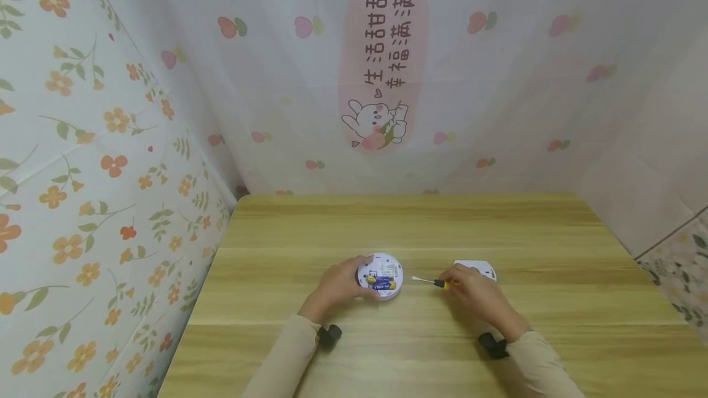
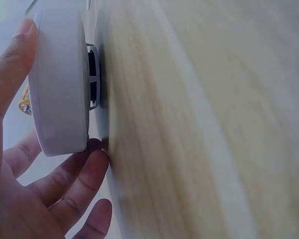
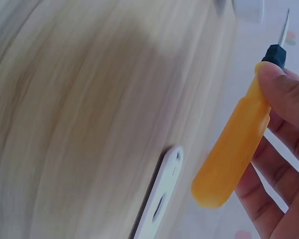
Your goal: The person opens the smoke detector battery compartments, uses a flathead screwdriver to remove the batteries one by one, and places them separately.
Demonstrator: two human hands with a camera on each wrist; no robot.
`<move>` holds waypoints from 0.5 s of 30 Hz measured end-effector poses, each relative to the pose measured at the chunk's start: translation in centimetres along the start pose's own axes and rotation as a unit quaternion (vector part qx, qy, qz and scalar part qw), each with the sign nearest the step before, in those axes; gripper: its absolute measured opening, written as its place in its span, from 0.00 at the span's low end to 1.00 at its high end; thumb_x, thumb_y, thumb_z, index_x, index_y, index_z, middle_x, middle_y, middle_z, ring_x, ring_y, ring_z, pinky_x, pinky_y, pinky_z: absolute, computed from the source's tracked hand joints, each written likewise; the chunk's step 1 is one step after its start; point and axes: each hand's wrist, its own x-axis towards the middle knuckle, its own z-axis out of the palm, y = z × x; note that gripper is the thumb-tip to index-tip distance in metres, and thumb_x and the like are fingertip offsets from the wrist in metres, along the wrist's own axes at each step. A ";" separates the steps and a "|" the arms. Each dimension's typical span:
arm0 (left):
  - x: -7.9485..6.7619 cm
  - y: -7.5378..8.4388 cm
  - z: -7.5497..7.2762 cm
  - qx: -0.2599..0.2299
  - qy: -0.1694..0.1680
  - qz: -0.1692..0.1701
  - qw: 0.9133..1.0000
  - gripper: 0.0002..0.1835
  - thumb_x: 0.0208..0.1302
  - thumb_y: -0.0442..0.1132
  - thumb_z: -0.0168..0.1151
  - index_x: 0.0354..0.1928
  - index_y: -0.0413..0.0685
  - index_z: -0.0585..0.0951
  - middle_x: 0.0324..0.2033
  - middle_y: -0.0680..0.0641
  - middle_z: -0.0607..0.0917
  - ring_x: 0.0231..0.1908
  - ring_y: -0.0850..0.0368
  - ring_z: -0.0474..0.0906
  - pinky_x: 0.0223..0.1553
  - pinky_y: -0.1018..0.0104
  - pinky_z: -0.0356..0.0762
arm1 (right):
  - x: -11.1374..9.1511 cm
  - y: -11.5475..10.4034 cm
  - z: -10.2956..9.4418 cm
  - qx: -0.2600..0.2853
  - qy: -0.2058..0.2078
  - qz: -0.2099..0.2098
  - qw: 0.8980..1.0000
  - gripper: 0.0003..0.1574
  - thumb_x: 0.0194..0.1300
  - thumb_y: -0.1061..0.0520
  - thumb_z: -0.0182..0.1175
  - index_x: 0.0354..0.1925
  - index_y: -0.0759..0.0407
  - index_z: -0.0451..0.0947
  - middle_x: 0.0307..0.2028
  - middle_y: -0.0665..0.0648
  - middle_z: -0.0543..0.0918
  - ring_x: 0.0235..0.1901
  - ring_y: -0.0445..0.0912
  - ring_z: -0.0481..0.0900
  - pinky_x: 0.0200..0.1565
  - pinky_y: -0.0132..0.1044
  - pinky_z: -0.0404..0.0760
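On the wooden table, a round white smoke detector lies with its back up. Blue-and-yellow batteries show in its back. My left hand grips the detector from its left side. In the left wrist view the thumb is at the back edge and the fingers are around the side; a slotted vent faces the table. My right hand pinches a screwdriver by its yellow handle near the black collar. Its metal blade points left toward the detector, with a gap between them.
A flat white mounting plate with slots lies on the table just behind my right hand, partly covered by it. Patterned curtains hang behind the table and at both sides.
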 end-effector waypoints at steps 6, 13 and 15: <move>0.1 -0.2 0.1 0.001 -0.001 -0.005 1.000 0.50 0.41 0.66 0.73 0.69 0.59 0.68 0.67 0.48 0.72 0.66 0.46 0.69 0.65 0.46 0.65 | -0.5 1.2 -0.2 -0.032 0.038 -0.035 0.998 0.19 0.42 0.65 0.75 0.35 0.50 0.83 0.33 0.46 0.85 0.34 0.43 0.82 0.36 0.41 0.80; 0.0 -0.1 0.0 -0.011 -0.001 -0.005 1.000 0.50 0.41 0.64 0.74 0.69 0.59 0.68 0.67 0.47 0.72 0.67 0.46 0.68 0.66 0.47 0.64 | -1.3 2.1 -0.6 -0.038 0.015 -0.024 0.999 0.15 0.45 0.63 0.74 0.33 0.49 0.83 0.32 0.46 0.84 0.34 0.45 0.81 0.37 0.42 0.79; 0.0 -0.1 0.1 -0.014 -0.001 -0.005 1.000 0.50 0.42 0.64 0.74 0.69 0.58 0.68 0.67 0.47 0.72 0.67 0.46 0.68 0.66 0.47 0.65 | -1.4 2.4 -0.7 -0.039 0.010 -0.021 0.999 0.15 0.45 0.63 0.73 0.33 0.49 0.83 0.32 0.46 0.83 0.35 0.45 0.81 0.38 0.43 0.79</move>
